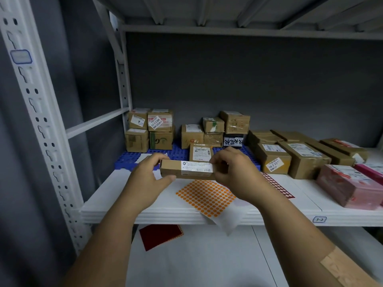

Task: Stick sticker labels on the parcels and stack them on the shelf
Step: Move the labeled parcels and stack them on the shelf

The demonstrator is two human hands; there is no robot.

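I hold a small, long brown cardboard parcel [172,169] level above the white shelf [165,212]. It bears a white printed shipping label on its right half. My left hand [148,175] grips its left end, thumb under the front edge. My right hand [232,166] grips its right end, with the fingers curled over the label's edge. Below the parcel lies a sheet of orange round stickers [207,195], overhanging the shelf's front edge. A dark red sticker strip [277,185] lies to the right of my right wrist.
Stacked brown parcels [149,129] stand at the back left on a blue plastic grid [176,151], more [215,129] in the middle, and a row [298,156] on the right. Pink parcels [348,187] lie far right. A dark red sheet [160,236] lies on the lower shelf.
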